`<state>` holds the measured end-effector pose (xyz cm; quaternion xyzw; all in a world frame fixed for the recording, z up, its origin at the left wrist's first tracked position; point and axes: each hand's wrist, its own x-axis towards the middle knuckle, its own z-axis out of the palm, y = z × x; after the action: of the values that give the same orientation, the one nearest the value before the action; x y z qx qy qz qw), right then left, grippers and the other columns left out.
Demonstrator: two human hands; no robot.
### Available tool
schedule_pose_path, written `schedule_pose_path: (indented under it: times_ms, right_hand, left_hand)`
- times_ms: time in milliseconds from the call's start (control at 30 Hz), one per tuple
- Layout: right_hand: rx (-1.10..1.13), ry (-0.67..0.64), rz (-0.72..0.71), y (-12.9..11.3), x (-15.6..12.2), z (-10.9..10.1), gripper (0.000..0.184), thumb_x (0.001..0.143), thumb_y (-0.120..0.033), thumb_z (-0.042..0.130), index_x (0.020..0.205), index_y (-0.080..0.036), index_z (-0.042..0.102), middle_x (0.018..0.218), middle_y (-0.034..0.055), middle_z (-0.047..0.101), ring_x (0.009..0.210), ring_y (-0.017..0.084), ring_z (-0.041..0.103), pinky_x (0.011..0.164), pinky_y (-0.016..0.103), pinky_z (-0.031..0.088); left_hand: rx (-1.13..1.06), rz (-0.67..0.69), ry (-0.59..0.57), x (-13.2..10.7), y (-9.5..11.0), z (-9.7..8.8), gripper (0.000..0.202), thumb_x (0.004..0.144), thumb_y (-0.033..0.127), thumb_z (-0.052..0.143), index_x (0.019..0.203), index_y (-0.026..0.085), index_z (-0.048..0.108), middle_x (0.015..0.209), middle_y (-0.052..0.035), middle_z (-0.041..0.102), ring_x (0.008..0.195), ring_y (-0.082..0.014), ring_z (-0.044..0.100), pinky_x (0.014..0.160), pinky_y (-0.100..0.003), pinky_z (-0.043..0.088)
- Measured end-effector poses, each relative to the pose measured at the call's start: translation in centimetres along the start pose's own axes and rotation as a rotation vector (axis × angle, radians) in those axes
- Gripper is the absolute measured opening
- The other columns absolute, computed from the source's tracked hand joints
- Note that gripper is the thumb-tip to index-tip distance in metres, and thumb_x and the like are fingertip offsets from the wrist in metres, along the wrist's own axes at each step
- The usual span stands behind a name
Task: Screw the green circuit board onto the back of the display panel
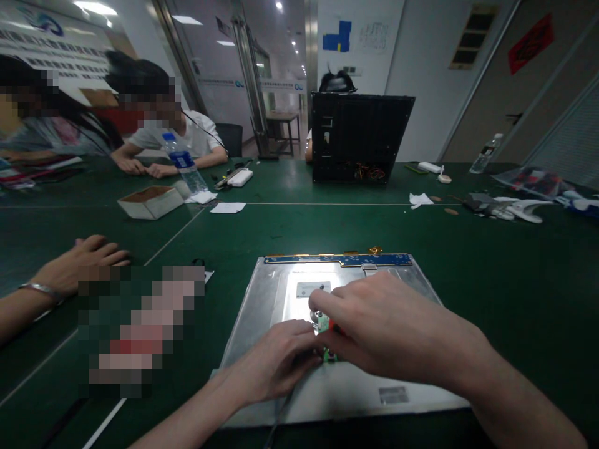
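A flat display panel (253,312) lies metal back up on the green table in front of me, with a blue circuit strip (318,259) along its far edge. Near its middle is a small green circuit board (329,354), mostly covered by my hands. My left hand (285,352) grips the board's left side with curled fingers, and a dark cable (279,415) runs from beneath it toward me. Over the board, my right hand (384,321) is closed in a pinch. Something red and black shows under its fingers, too hidden to name.
At left rests another person's hand (77,268) with a bracelet, beside a blurred-out item. Beyond are a small open box (152,209), a water bottle (185,163) and white paper (228,207). A large black panel (360,137) stands upright at the far side; people sit behind.
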<state>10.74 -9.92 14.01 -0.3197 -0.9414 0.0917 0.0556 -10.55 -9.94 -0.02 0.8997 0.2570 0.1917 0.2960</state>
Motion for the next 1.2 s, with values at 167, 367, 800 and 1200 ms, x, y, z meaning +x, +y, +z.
schedule_pose_path:
  times_ms: [167, 367, 800, 1200]
  right_hand:
    - [0.041, -0.005, -0.063, 0.12, -0.23, -0.18, 0.014, 0.089, -0.025, 0.055, 0.101, -0.018, 0.054, 0.082, 0.0015, 0.063, 0.060, 0.013, 0.046, 0.050, 0.027, 0.026]
    - [0.003, -0.017, -0.019, 0.18, -0.05, -0.03, 0.009, 0.092, -0.026, 0.054, 0.098, -0.019, 0.054, 0.075, -0.0005, 0.062, 0.057, 0.013, 0.044, 0.050, 0.028, 0.023]
    - [-0.021, -0.007, -0.027, 0.05, 0.07, 0.00, 0.008, 0.093, -0.027, 0.056, 0.095, -0.019, 0.057, 0.073, -0.0004, 0.064, 0.057, 0.012, 0.048, 0.050, 0.028, 0.023]
    - [0.007, -0.020, -0.057, 0.21, 0.08, -0.09, 0.010, 0.092, -0.029, 0.055, 0.095, -0.020, 0.054, 0.073, -0.0010, 0.062, 0.056, 0.012, 0.044, 0.050, 0.028, 0.023]
  left_hand:
    - [-0.012, 0.009, 0.010, 0.12, 0.21, -0.09, 0.014, 0.095, 0.014, 0.050, 0.101, 0.017, 0.063, 0.098, -0.0083, 0.065, 0.087, -0.0214, 0.062, 0.076, -0.033, 0.050]
    - [-0.034, 0.015, -0.008, 0.22, 0.44, -0.38, 0.016, 0.095, 0.014, 0.050, 0.103, 0.018, 0.063, 0.098, -0.0083, 0.065, 0.086, -0.0210, 0.061, 0.076, -0.032, 0.050]
    - [-0.032, 0.005, -0.016, 0.14, 0.48, -0.48, 0.015, 0.094, 0.013, 0.049, 0.103, 0.018, 0.061, 0.097, -0.0075, 0.065, 0.086, -0.0211, 0.062, 0.075, -0.031, 0.049]
    - [-0.036, 0.006, -0.020, 0.05, 0.30, -0.41, 0.013, 0.094, 0.012, 0.050, 0.100, 0.018, 0.060, 0.100, -0.0071, 0.065, 0.088, -0.0212, 0.062, 0.076, -0.032, 0.050]
